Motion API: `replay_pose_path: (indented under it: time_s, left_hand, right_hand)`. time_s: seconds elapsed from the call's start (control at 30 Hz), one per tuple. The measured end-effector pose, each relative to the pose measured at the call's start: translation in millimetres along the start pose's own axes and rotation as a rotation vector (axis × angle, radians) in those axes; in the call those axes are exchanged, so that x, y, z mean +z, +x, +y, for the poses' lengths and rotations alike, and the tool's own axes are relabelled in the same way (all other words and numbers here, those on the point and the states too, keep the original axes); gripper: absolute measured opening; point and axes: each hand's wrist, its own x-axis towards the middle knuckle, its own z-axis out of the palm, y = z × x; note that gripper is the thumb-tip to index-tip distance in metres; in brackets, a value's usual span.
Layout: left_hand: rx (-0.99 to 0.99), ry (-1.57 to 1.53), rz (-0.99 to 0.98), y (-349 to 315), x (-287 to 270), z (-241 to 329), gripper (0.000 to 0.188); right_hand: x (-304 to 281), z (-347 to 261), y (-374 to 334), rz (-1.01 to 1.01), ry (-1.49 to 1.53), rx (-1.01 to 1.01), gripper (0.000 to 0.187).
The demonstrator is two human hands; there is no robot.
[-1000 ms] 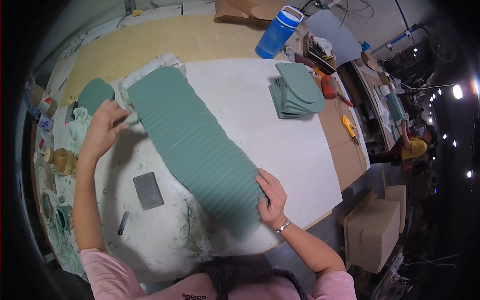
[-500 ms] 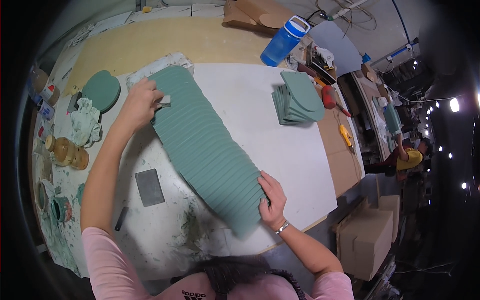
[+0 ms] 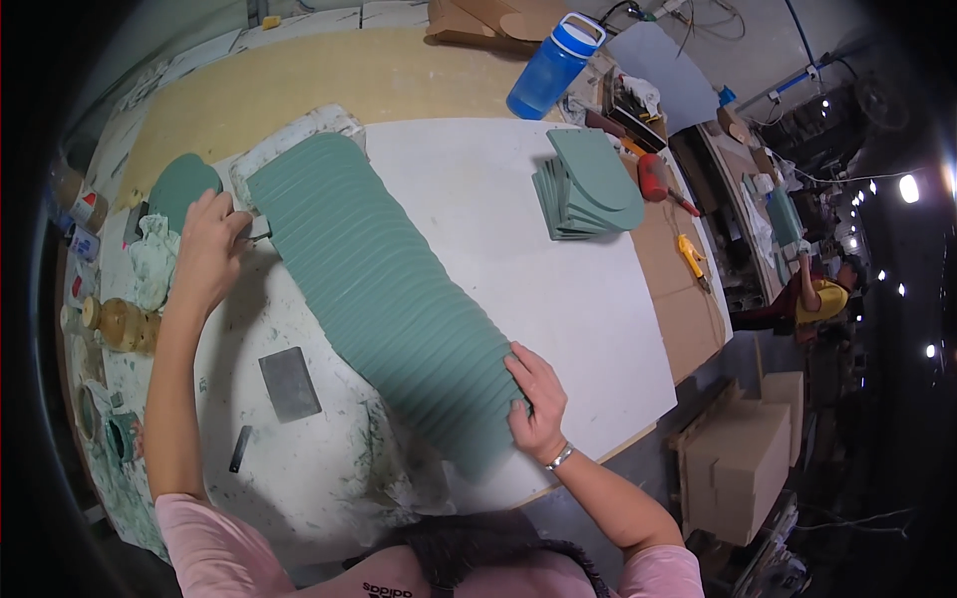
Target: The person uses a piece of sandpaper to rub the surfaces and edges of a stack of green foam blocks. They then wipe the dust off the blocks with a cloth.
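A long row of overlapping green panels [image 3: 389,269] with rounded ends is fanned out slantwise over the white table, from far left to near right. My left hand [image 3: 212,239] is closed in a pinch on a small flat tool [image 3: 261,231], whose kind I cannot make out. The tool's tip is close to the left edge of the row near its far end; whether they touch is unclear. At the near right end my right hand [image 3: 538,404] is curled over the edge of the panels, thumb and fingers against them.
A stack of green panels [image 3: 588,189], a blue bottle [image 3: 550,75], a red mallet [image 3: 653,177] and a yellow cutter [image 3: 691,257] lie to the right. Round green pieces [image 3: 184,184], a crumpled rag [image 3: 153,261], jars [image 3: 120,324] and a grey block [image 3: 290,384] are left.
My left hand has moved left with the small tool, from the top of the panels to just outside their left edge. My right hand stays on the near end.
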Motion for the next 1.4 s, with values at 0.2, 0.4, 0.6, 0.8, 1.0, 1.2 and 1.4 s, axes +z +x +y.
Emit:
replay_pose_path:
  time_s: [0.2, 0.4, 0.6, 0.8, 1.0, 1.2, 1.4]
  left_hand:
    - [-0.019, -0.025, 0.167, 20.0, 21.1, 1.3, 0.018]
    - [-0.051, -0.130, 0.095, 12.3, 22.2, 17.2, 0.018]
    - [-0.097, -0.168, 0.074, 17.1, 10.8, 26.3, 0.019]
    - [-0.061, -0.208, 0.161, 38.8, 42.7, 35.1, 0.018]
    - [-0.099, -0.060, 0.366, 40.2, 66.4, -7.6, 0.014]
    - [-0.339, -0.112, 0.336, 41.0, 46.0, 7.5, 0.021]
    - [-0.661, 0.003, 0.054, 77.0, 41.7, -47.4, 0.024]
  right_hand:
    - [2.8, -4.3, 4.8, -0.010, 0.008, -0.025, 0.055]
    - [1.1, -3.4, 2.7, -0.011, -0.002, -0.014, 0.050]
    - [0.8, 1.1, 0.4, -0.014, 0.001, 0.011, 0.048]
    - [1.5, -3.6, 5.7, -0.012, -0.004, -0.016, 0.056]
    - [1.5, -2.4, 1.5, -0.030, -0.001, 0.011, 0.057]
    - [-2.3, -1.5, 2.1, -0.013, -0.026, -0.008, 0.056]
    - [4.3, -1.5, 2.0, -0.007, 0.022, -0.008, 0.053]
